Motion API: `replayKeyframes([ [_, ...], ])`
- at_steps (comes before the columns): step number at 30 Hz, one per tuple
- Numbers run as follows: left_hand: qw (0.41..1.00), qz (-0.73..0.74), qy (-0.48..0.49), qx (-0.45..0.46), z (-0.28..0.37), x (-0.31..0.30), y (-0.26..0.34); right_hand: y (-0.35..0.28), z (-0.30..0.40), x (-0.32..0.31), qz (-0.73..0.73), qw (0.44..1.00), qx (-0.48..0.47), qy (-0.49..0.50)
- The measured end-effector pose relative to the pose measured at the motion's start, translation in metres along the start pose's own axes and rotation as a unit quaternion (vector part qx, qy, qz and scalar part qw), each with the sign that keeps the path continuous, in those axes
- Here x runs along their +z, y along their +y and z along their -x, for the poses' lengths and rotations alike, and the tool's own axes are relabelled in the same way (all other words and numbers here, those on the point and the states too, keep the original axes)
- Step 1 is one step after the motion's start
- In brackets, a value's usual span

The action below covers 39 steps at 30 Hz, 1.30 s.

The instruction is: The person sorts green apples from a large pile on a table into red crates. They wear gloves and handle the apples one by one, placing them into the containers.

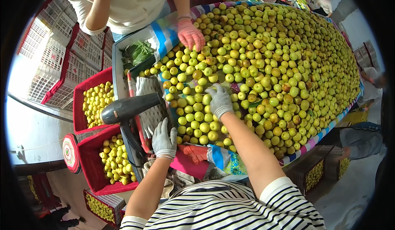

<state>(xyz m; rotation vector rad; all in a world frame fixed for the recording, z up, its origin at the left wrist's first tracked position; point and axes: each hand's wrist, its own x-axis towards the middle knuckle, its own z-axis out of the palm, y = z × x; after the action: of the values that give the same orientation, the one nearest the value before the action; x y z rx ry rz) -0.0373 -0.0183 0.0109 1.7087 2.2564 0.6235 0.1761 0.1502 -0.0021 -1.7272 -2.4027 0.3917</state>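
Round green fruits, like jujubes, some browned, cover a large cloth-lined sorting table. My right hand, in a grey striped glove, reaches in among them, fingers spread and touching a fruit; whether it grips one I cannot tell. My left hand, gloved alike, lies palm down with its fingers apart near the table's left end, beside white foam netting. A black hair dryer lies just beyond its fingertips, over the metal edge.
Across the table a co-worker's pink-gloved hand touches fruits. Green leaves fill a corner compartment. Red-lined crates of fruit stand left, below stacked white plastic crates. A round patterned stool is beside them. More fruit crates stand at right.
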Motion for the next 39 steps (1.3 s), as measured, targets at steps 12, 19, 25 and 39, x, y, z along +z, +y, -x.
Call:
replayKeyframes([
  [12,0.799,0.59,-0.041,-0.111,-0.01,0.021,-0.001,-0.086,0.076,0.014,-0.36,0.914,-0.18,0.057],
  [19,0.657,0.713,-0.128,-0.209,-0.001,0.015,0.01,-0.033,0.051,-0.057,-0.231,0.925,-0.297,0.048],
  [25,0.899,0.42,-0.079,-0.094,0.006,0.007,0.011,0.145,-0.004,-0.13,-0.022,0.98,0.164,0.111],
  [39,0.904,0.412,-0.097,-0.058,0.001,0.009,0.007,0.008,0.009,-0.019,0.103,0.992,-0.071,0.017],
])
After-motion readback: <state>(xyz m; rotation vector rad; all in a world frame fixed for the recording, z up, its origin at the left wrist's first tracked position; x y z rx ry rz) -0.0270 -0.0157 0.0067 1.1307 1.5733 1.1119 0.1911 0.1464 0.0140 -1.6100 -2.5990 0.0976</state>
